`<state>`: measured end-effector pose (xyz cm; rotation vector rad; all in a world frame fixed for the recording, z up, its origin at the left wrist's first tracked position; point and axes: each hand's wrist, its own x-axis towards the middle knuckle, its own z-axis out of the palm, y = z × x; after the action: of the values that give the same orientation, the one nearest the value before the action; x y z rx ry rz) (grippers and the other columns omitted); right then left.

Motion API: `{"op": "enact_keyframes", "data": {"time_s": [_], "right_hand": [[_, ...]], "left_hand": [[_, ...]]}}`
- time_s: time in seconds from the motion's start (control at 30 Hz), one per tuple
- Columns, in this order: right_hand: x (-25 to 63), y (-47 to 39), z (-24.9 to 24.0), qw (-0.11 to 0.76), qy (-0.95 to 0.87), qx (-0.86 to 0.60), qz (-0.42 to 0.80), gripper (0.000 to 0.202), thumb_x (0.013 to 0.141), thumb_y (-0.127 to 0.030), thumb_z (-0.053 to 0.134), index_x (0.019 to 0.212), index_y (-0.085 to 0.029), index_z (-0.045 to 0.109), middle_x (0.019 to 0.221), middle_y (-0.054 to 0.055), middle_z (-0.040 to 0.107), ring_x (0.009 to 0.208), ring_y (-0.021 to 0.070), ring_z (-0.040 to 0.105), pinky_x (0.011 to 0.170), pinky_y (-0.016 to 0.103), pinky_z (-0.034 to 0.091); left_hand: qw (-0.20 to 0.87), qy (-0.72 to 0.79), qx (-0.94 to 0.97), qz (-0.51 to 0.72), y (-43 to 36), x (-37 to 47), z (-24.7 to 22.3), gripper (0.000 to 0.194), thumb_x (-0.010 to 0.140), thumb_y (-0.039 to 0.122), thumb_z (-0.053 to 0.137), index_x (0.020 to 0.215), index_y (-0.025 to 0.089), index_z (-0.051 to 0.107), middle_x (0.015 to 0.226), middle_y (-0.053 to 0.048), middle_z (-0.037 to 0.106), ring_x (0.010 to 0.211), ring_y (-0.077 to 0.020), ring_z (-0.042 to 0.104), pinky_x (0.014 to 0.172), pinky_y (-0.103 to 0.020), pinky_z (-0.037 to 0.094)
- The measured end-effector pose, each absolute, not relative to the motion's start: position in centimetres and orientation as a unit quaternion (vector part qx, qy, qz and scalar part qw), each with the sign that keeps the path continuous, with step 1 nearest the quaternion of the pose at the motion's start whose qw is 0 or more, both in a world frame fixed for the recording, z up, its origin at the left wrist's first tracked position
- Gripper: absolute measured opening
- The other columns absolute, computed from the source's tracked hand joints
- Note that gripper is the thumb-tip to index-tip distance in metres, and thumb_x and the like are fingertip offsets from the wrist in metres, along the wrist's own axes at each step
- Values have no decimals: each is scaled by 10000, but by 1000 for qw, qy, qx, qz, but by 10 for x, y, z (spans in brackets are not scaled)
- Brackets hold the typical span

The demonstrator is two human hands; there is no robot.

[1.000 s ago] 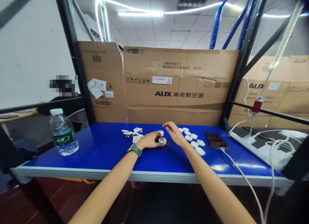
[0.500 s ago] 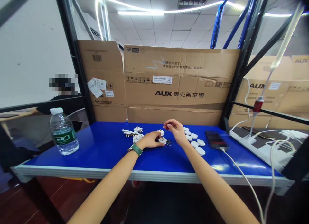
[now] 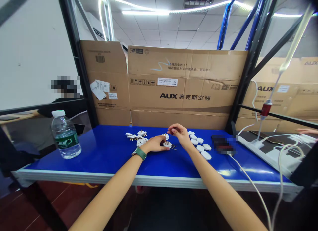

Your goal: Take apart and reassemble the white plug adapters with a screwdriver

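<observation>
My left hand (image 3: 156, 144), with a green band at its wrist, has its fingers curled round a white plug part (image 3: 167, 144) whose metal pins point up. My right hand (image 3: 180, 133) is just to the right and a little higher, thumb and fingers pinched on a thin dark tool (image 3: 173, 130); its tip is too small to make out. Small dark pieces (image 3: 174, 147) lie right of the held part. Several white plug pieces with pins (image 3: 141, 141) are left of my left hand. Several flat white covers (image 3: 206, 155) lie right of my right hand.
A water bottle (image 3: 66, 135) stands at the left of the blue table (image 3: 104, 161). A blurred dark device (image 3: 222, 144) with a white cable lies at the right, near a white ledge with cables. Cardboard (image 3: 186, 115) closes off the back. A person sits at the far left.
Part of another person's hand has come into view at the far right edge. My own hands have hardly moved.
</observation>
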<state>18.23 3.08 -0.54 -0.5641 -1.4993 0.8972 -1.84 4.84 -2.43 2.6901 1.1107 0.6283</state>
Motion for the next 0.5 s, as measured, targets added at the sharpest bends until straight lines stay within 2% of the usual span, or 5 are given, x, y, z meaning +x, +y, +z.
{"op": "enact_keyframes", "data": {"time_s": [0.5], "right_hand": [[181, 28, -4, 607, -667, -238, 361, 281, 836, -475, 694, 939, -216, 660, 920, 53, 718, 863, 215, 718, 823, 361, 574]], "left_hand": [[80, 373, 902, 200, 49, -18, -24, 479, 744, 637, 719, 945, 215, 615, 981, -40, 694, 810, -224, 637, 683, -293, 436]]}}
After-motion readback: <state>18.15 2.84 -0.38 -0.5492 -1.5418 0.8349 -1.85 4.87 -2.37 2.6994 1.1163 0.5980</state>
